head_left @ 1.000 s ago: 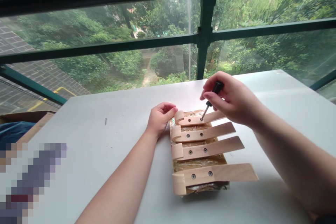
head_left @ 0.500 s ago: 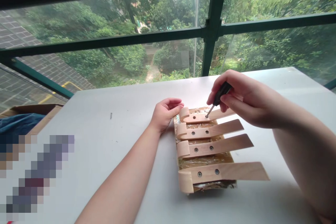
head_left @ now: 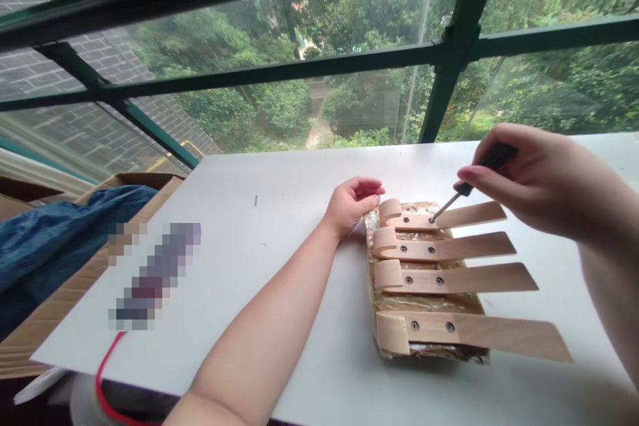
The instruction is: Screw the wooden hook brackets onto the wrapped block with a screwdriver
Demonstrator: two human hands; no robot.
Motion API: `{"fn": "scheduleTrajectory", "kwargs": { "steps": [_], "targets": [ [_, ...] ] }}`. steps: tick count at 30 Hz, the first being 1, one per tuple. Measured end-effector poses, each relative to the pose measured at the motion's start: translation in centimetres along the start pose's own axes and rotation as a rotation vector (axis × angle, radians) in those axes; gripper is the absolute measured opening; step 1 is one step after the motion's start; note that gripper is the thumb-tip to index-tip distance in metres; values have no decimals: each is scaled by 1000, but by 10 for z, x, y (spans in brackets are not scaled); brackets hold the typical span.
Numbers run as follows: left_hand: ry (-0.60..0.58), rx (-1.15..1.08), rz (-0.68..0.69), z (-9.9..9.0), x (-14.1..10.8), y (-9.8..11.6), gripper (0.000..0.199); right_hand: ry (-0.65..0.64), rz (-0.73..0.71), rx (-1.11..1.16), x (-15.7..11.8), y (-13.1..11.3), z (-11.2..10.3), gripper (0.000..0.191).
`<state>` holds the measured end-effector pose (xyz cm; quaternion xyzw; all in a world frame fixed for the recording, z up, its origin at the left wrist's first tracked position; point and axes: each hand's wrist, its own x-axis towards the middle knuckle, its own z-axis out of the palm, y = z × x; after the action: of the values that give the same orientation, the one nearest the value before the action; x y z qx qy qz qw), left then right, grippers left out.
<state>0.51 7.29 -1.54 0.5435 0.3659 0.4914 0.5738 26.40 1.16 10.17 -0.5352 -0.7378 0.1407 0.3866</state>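
In my right hand is a small screwdriver with a black handle, tilted to the right. Its tip meets a screw in the farthest of several light wooden pieces. Each piece has a curled left end and a flat blade reaching right, like the front wooden piece. They lie side by side across a block wrapped in brown tape; the nearer ones each show two screws. A dark hole shows in the farthest piece. My left hand grips the block's far left corner, its fingertips partly hidden.
A loose screw lies on the white table. Left of it is a blurred-out object, with a red cord below. An open cardboard box with blue cloth stands beside the table. Green-framed windows rise behind.
The view has turned left, showing more of the box and the red cord. The screwdriver leans farther right, its tip still at the same screw. My left hand stays on the block's corner.
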Motion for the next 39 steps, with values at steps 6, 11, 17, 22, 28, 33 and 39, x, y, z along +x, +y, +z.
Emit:
{"fn": "scheduleTrajectory", "kwargs": {
  "steps": [6, 11, 17, 22, 28, 33, 39],
  "targets": [
    [-70, -13, 3, 2, -3, 5, 31, -60, -66, 39, -5, -16, 4, 12],
    [-262, -2, 84, 5, -5, 8, 29, -140, -151, 66, -11, -23, -2, 8],
    [-388, -35, 121, 7, -7, 9, 25, -347, -158, 280, -9, -16, -12, 27],
    [-320, 30, 229, 2, -9, 12, 35, -334, -121, 278, -9, -16, -10, 32],
    [-406, 66, 217, 0, -9, 11, 39, -332, -81, 287, -7, -21, -9, 33],
    [-354, 49, 141, 2, -10, 9, 44, -368, -70, 274, -6, -22, -14, 30],
    [-313, 17, 80, 3, -11, 10, 43, -293, 16, 209, -6, -30, -14, 8]
  ]
}}
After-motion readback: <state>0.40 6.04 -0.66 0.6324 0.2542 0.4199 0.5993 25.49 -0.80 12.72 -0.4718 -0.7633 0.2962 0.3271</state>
